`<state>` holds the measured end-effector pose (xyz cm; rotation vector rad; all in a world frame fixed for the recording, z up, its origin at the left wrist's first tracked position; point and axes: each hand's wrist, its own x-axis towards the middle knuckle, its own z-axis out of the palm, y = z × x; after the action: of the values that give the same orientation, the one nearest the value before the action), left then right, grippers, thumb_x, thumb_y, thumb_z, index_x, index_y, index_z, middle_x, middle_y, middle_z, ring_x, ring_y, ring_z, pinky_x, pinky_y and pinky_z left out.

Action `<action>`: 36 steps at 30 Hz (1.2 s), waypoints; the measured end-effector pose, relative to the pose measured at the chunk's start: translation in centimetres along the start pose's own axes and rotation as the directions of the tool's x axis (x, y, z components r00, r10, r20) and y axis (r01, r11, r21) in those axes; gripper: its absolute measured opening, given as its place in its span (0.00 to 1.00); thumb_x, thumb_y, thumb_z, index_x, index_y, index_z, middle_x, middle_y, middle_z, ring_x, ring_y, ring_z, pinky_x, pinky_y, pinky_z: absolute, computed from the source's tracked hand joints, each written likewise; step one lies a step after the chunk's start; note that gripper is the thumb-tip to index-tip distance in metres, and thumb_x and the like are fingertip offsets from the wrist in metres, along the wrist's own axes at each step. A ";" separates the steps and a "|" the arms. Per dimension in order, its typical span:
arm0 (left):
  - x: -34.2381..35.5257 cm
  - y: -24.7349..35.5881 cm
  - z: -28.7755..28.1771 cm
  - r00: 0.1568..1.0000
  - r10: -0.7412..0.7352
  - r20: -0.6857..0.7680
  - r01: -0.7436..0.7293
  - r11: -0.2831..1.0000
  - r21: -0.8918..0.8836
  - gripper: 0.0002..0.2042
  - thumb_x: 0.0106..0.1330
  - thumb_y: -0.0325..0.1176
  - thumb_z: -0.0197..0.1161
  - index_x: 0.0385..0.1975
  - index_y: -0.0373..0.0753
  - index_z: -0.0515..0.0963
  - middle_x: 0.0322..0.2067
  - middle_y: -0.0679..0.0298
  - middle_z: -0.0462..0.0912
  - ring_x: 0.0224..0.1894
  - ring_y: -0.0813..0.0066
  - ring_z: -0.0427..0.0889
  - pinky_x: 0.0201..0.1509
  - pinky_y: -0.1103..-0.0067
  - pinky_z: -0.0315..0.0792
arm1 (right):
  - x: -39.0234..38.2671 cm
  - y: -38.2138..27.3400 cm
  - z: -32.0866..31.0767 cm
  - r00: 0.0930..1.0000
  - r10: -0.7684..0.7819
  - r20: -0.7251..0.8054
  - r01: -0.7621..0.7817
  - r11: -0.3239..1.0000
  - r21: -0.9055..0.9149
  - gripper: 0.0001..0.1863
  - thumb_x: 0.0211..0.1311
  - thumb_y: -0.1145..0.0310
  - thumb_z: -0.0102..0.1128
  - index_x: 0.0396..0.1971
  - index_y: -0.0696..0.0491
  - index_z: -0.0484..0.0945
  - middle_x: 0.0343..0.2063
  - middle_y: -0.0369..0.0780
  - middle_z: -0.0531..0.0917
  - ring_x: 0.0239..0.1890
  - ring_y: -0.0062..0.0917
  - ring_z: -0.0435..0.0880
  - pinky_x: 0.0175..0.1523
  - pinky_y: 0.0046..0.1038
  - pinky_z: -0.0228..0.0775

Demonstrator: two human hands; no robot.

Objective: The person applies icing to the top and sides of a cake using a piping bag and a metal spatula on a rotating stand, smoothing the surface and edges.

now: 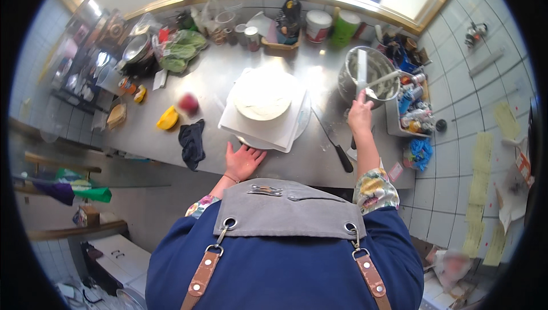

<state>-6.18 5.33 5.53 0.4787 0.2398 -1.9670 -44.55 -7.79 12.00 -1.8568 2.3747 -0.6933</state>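
Head view: clamped in the right hand (360, 115), with fingers wrapped around its near end, a white scraper (362, 65). Over the metal bowl (346, 80) at the right of the table, pointing to the far side. Inside the bowl, pale cream smeared on the wall, and beside the scraper a pale handle (383, 78) slanting to the right.

To the left of the bowl, near the middle of the table, a round pale cake (262, 100) on a white board (251, 130), set over a round stand (305, 123). Just beside the near edge of the stand, the left hand (244, 163), palm up, with fingers spread apart and nothing in the grip; impossible to tell whether touching the stand.

Between cake and right forearm, a long knife (343, 159) with a dark handle toward the near edge. Left of the cake, a dark cloth (192, 144), a yellow thing (168, 118) and a blurred red one (188, 103). Along the far side, bagged green leaves (182, 51), a white tub (318, 26) and a green tub (345, 28). At far right, a white bin (394, 117) of small bottles.
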 end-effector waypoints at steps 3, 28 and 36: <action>0.1 1.3 -0.5 0.999 0.032 -0.028 -0.030 0.998 0.050 0.44 0.64 0.73 0.34 0.65 0.38 0.61 0.62 0.50 0.66 0.66 0.52 0.62 0.72 0.58 0.53 | -5.5 0.1 -0.8 0.990 0.044 0.133 -0.046 0.999 0.014 0.30 0.72 0.68 0.43 0.71 0.55 0.49 0.45 0.65 0.70 0.40 0.57 0.79 0.44 0.45 0.75; -2.0 1.3 -0.3 0.993 0.100 0.056 -0.102 0.994 0.033 0.42 0.66 0.72 0.29 0.69 0.44 0.57 0.67 0.56 0.61 0.69 0.53 0.58 0.73 0.51 0.49 | -1.8 -7.6 -0.7 0.797 -0.054 0.602 -0.454 0.605 0.655 0.20 0.73 0.53 0.48 0.55 0.48 0.77 0.21 0.41 0.79 0.13 0.21 0.72 0.21 0.26 0.67; -0.5 3.8 -1.0 0.981 0.179 0.073 -0.185 0.979 0.085 0.42 0.66 0.71 0.31 0.71 0.45 0.53 0.69 0.61 0.58 0.70 0.57 0.56 0.72 0.55 0.47 | -2.4 -5.3 -1.1 0.593 -0.109 0.798 -0.688 0.446 0.573 0.17 0.73 0.55 0.47 0.44 0.54 0.75 0.22 0.41 0.80 0.12 0.18 0.69 0.17 0.22 0.59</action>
<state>-2.32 4.46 5.04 0.4776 0.0623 -1.8160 -39.38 -6.14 14.46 -0.8539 1.2852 -0.6627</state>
